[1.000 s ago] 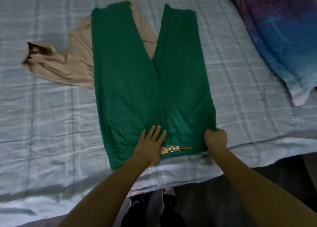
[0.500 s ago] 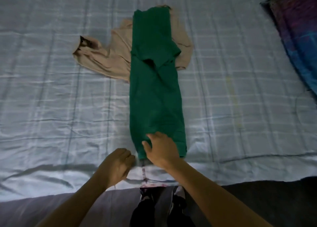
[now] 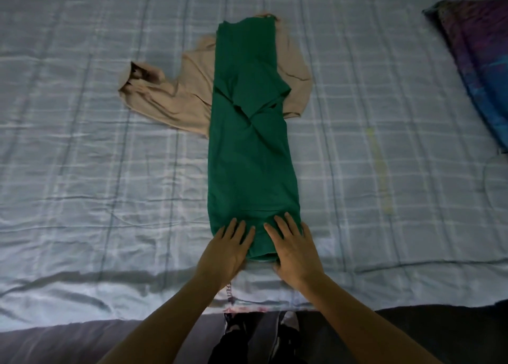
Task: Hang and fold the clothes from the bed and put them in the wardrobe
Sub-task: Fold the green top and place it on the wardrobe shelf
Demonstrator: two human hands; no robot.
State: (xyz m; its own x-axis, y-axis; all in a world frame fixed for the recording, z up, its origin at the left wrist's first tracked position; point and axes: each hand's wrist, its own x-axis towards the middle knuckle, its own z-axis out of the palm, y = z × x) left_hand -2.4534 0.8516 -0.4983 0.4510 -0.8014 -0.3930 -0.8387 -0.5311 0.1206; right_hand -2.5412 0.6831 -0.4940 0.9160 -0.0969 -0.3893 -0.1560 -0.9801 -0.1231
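Green trousers [image 3: 251, 154] lie on the bed, folded lengthwise into one long strip that runs away from me. One leg end is bunched crookedly near the far part. My left hand [image 3: 229, 249] and my right hand [image 3: 292, 247] rest flat on the near waist end, side by side, fingers spread. A beige garment [image 3: 176, 99] lies crumpled under the far half of the trousers and sticks out on both sides.
The bed has a pale blue checked sheet [image 3: 384, 143], wrinkled at the left. A purple and blue pillow [image 3: 483, 69] lies at the far right. The bed's near edge [image 3: 137, 317] runs just past my wrists, with the dark floor and my feet below.
The trousers went from spread open with two legs to folded in half lengthwise. Both hands then came down flat on the waist end; my left hand opened from a loose fist.
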